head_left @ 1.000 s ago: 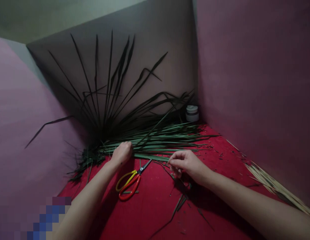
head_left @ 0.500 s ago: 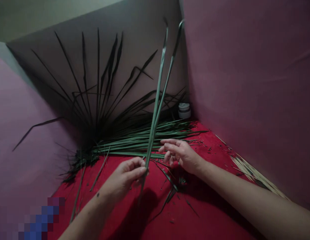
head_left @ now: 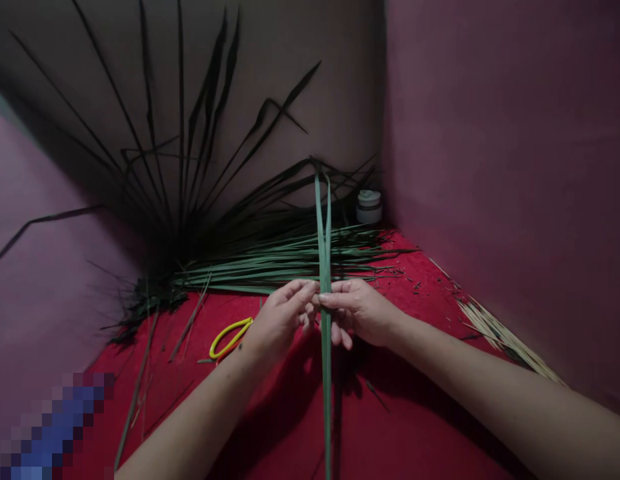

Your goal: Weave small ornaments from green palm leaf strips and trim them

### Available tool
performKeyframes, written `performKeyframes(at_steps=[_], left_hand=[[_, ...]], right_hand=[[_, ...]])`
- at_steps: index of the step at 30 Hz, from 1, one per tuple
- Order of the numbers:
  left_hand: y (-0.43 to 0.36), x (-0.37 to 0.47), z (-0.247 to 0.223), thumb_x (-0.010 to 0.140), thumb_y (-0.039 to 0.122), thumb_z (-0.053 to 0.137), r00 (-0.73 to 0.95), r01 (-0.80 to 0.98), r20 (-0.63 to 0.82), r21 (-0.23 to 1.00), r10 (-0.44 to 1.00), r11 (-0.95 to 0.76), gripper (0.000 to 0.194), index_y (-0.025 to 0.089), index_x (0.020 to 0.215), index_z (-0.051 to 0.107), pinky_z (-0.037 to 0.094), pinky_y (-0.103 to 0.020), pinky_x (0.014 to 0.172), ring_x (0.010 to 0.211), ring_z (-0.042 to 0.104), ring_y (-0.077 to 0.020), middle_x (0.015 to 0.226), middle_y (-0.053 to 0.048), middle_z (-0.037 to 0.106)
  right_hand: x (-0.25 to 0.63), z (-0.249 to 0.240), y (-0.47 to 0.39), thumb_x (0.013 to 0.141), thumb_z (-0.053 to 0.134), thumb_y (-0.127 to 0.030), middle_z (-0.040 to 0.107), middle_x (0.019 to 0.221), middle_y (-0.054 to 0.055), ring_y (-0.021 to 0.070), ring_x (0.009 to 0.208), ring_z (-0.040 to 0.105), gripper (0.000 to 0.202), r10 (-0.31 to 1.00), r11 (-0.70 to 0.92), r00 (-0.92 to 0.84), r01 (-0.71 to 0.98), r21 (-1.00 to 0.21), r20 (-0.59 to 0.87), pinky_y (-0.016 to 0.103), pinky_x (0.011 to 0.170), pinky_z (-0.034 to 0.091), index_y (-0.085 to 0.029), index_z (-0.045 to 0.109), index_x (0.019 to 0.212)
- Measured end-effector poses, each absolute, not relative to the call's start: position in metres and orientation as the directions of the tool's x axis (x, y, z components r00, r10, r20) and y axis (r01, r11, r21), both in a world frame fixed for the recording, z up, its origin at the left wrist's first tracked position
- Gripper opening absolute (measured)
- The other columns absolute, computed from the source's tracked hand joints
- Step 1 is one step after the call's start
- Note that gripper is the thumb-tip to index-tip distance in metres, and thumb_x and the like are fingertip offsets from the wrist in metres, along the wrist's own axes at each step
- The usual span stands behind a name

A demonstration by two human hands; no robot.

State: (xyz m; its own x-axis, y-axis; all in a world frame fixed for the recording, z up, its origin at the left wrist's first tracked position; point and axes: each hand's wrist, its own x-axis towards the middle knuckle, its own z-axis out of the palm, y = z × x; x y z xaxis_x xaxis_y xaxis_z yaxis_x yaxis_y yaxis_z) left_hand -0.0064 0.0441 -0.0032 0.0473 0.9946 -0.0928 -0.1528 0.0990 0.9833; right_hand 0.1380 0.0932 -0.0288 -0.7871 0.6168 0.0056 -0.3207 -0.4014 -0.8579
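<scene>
A long green palm leaf strip (head_left: 326,380) stands upright in front of me, split into two narrow blades towards its top. My right hand (head_left: 360,310) pinches it between thumb and fingers near the middle. From the other side my left hand (head_left: 290,310) closes its thumb and fingertips at the strip's left edge, close to the right fingertips. Yellow-handled scissors (head_left: 231,337) lie on the red cloth (head_left: 275,427) beside my left wrist, partly hidden by it. Behind my hands a bundle of green leaf strips (head_left: 250,272) lies across the cloth.
Dark leaf blades (head_left: 200,120) fan up against the back wall. A white lidded jar (head_left: 369,207) stands in the far corner. Pale thin sticks (head_left: 505,340) lie along the right wall (head_left: 500,167). Loose stalks (head_left: 137,387) and scraps are on the left of the cloth.
My right hand has come from hovering open to pinching the leaf strip. The strip is now lower and straighter, reaching down towards me. The view has tilted down, and the scissors have come into sight.
</scene>
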Motion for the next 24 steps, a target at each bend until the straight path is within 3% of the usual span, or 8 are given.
performKeyframes(at_steps=[6,9,12,17,24], left_hand=[[0.055,-0.005,-0.017,0.065,0.027,0.076,-0.026,-0.312,-0.190,0.934,0.981,0.173,0.024,0.014,0.070,0.056,0.031,-0.015,0.038,0.037,0.037,-0.0018,0.049,0.008,0.047],[0.056,-0.008,-0.022,0.064,0.027,0.076,-0.021,-0.305,-0.224,0.929,0.974,0.207,0.025,0.014,0.065,0.055,0.027,-0.014,0.036,0.036,0.037,-0.0021,0.045,0.008,0.046],[0.057,-0.009,-0.022,0.062,0.026,0.077,0.019,-0.294,-0.250,0.924,0.968,0.244,0.026,0.014,0.063,0.054,0.026,-0.014,0.036,0.036,0.039,-0.0029,0.043,0.008,0.045],[0.061,-0.006,-0.024,0.061,0.025,0.077,0.073,-0.199,-0.297,0.931,0.952,0.305,0.026,0.014,0.064,0.054,0.022,-0.016,0.038,0.040,0.044,-0.0044,0.053,0.003,0.055],[0.064,-0.005,-0.034,0.062,0.024,0.078,0.161,-0.204,-0.264,0.934,0.951,0.294,0.026,0.014,0.060,0.054,0.015,-0.017,0.036,0.036,0.027,-0.0022,0.043,0.008,0.039]], right_hand=[[0.130,-0.040,0.080,0.066,0.070,-0.042,0.059,0.046,0.004,0.0155,0.036,0.056,0.035,0.537,-0.411,-0.835,-0.141,-0.901,-0.115,0.020,0.028,0.042,-0.012,0.055,0.075],[0.129,-0.042,0.080,0.067,0.070,-0.046,0.056,0.046,0.001,0.0123,0.036,0.054,0.037,0.635,-0.364,-0.755,-0.108,-0.925,-0.162,0.017,0.029,0.040,-0.014,0.052,0.072],[0.132,-0.040,0.089,0.071,0.068,-0.046,0.053,0.050,-0.003,0.0086,0.036,0.051,0.035,0.792,-0.302,-0.595,-0.182,-0.936,-0.139,0.015,0.029,0.036,-0.016,0.048,0.070],[0.136,-0.035,0.116,0.073,0.067,-0.033,0.057,0.063,-0.002,0.0062,0.040,0.050,0.024,0.884,-0.239,-0.466,-0.368,-0.898,-0.045,0.016,0.032,0.034,-0.015,0.052,0.077],[0.138,-0.039,0.135,0.070,0.060,-0.010,0.049,0.051,-0.003,0.0040,0.037,0.041,0.008,0.841,-0.377,-0.517,-0.346,-0.859,-0.160,0.014,0.030,0.026,-0.011,0.054,0.065]])
